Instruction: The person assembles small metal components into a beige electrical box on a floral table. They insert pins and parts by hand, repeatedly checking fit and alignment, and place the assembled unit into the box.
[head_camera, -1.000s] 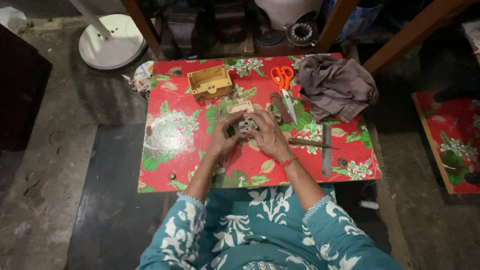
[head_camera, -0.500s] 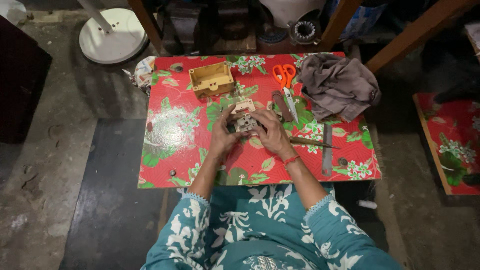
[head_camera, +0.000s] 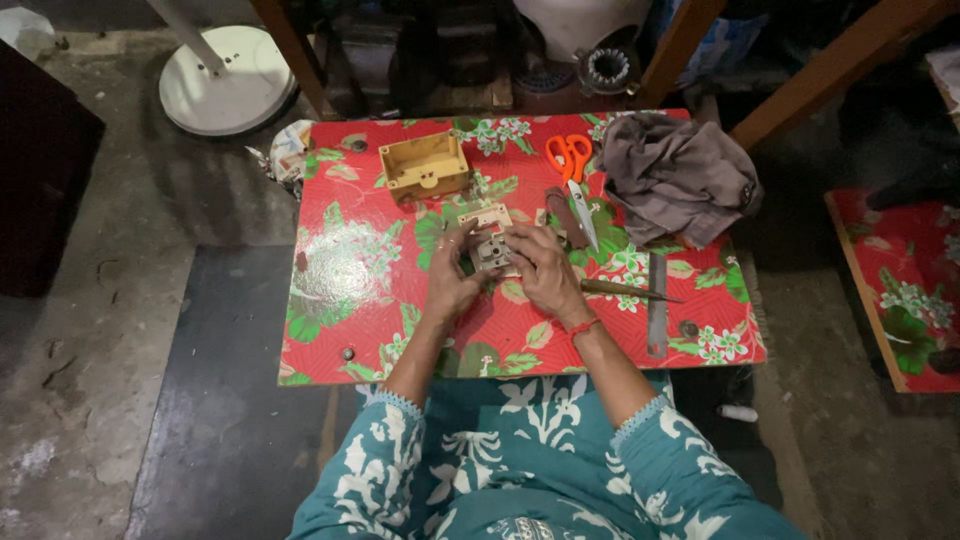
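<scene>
Little change since earlier frame: hands stay together mid-table, same grip. Tan open plastic box (head_camera: 425, 166) at table's far side. Left hand (head_camera: 450, 285) and right hand (head_camera: 540, 272) both grasp small grey-white part (head_camera: 492, 248), squarish, hard, with holes, above red glossy floral table (head_camera: 340, 290). Orange-handled scissors (head_camera: 572, 170), flat metal file (head_camera: 657, 318), crumpled grey cloth (head_camera: 675, 175) further right.

Dim scene; overhead light glares off glossy table (head_camera: 330, 270); dark corners, slight softness throughout.
</scene>
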